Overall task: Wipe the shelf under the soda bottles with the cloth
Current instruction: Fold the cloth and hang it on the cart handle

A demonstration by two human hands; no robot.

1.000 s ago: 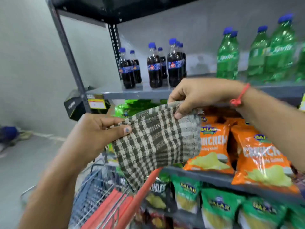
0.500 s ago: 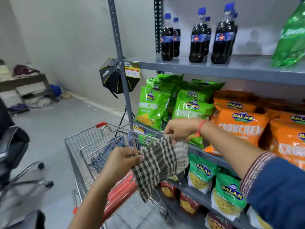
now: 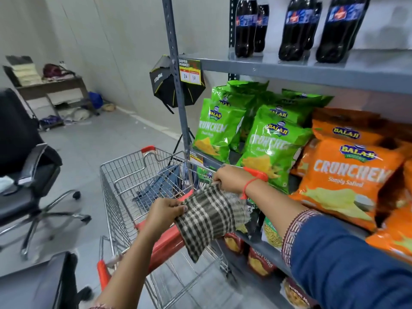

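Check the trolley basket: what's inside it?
Inside the shopping trolley lies a blue fabric item, seen through the wire. The checked cloth, held by the left hand and right hand, covers the basket's near right corner.

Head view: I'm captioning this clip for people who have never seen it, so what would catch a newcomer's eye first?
Probably the checked cloth stretched between both hands, left hand and right hand, low in the middle above a wire shopping cart. Next, bright green snack bags and orange snack bags fill the right-hand shelves. Dark soda bottles stand on the grey shelf at top right.
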